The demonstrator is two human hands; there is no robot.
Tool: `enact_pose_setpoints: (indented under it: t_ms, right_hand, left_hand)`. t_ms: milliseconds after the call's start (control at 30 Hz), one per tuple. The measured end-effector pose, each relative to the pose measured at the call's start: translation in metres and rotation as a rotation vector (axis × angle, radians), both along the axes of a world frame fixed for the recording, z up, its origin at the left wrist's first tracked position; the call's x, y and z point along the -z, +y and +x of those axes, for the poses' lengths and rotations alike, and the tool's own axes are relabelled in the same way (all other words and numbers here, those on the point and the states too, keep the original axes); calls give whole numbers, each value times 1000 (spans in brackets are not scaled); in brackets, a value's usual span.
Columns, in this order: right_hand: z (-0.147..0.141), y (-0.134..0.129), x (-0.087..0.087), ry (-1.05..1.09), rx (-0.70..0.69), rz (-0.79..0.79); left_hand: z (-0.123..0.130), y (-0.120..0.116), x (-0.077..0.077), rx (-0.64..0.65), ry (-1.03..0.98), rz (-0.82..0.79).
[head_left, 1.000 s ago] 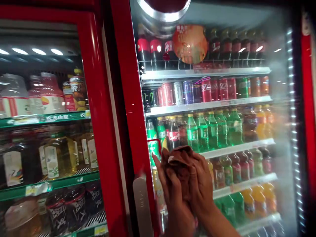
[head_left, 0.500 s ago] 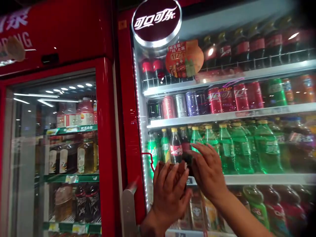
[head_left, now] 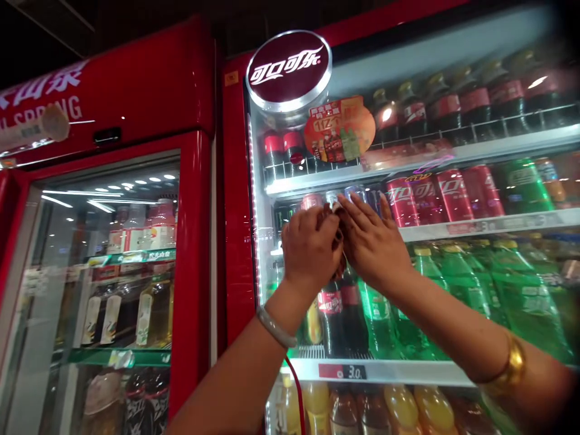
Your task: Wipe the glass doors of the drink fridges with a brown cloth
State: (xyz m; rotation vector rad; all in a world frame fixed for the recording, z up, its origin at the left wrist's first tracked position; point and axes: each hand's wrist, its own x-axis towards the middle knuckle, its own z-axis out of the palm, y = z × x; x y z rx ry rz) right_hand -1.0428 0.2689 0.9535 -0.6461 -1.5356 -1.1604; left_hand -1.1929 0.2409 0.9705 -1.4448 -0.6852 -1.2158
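Both my hands are raised in front of the glass door [head_left: 317, 124] of a red drinks fridge. My left hand [head_left: 312, 244] is curled, its fingertips bent toward my right hand; whatever it may hold is hidden. My right hand [head_left: 371, 241] is stretched out with its fingers long and nearly flat, their tips meeting the left fingertips. Dark brown shapes show between the hands, perhaps their reflection. A bracelet [head_left: 275, 327] is on my left wrist and a gold bangle [head_left: 514, 362] on my right forearm.
Behind the glass stand cola bottles [head_left: 410, 109], red cans [head_left: 453, 193] and green bottles [head_left: 469, 281]. A price label [head_left: 342, 371] marks a shelf. A thin red cord [head_left: 296, 386] hangs below my left wrist. At left stands another red fridge [head_left: 194, 272] with bottles.
My hands have risen from the green-bottle shelf to the can shelf. More of both forearms shows. The left fingers have gone from spread over the right hand's side to curled.
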Motion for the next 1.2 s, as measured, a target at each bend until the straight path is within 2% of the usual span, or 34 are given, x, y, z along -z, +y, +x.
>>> enact_pose_setpoints:
  t_ms: [100, 167, 233, 400, 467, 500, 567, 633, 700, 767, 867, 933, 1000, 1067, 1133, 1200]
  right_hand:
    - [4, 9, -41, 53, 6, -10]
    - [3, 15, -59, 92, 7, -10]
    - [1, 18, -65, 111, 15, 3]
    - [2, 19, -58, 78, 13, 23]
    - [3, 17, -57, 72, 6, 1]
    - [3, 16, -57, 74, 0, -9]
    - [1, 14, -59, 86, -12, -21]
    - [-1, 14, -60, 95, -20, -25]
    - [-1, 13, -60, 97, -28, -27]
    - [7, 12, -61, 51, -43, -18]
    - [40, 11, -64, -142, -32, 21]
    - [69, 10, -67, -253, 19, 53]
    - [93, 9, -69, -269, 76, 78]
    - [107, 10, -70, -226, 112, 82]
    - [111, 11, -69, -145, 121, 76]
    - [110, 13, -68, -24, 109, 67]
  left_hand:
    - [-5, -2, -47, -58, -34, -23]
    - [-5, -3, -65, -68, -71, -36]
    - [-3, -3, -64, -66, -88, -49]
    - [-6, -2, -16, -66, 45, -26]
    - [-13, -4, -12, -102, 176, -35]
    - [-18, -6, -19, -133, 239, -52]
    - [-23, -7, -44, -201, 298, -101]
    - [-21, -7, -75, -204, 91, -118]
    - [-10, -4, -95, -167, -129, -89]
    - [6, -1, -96, -150, -140, -74]
    - [23, -2, -76, -152, -16, -69]
    - [23, -6, -68, -175, 113, -75]
    - [17, -8, -75, -204, 271, -91]
    - [16, -7, -91, -217, 310, -91]
    - [26, -4, -104, -196, 158, -70]
    - [46, -1, -106, -159, 6, -45]
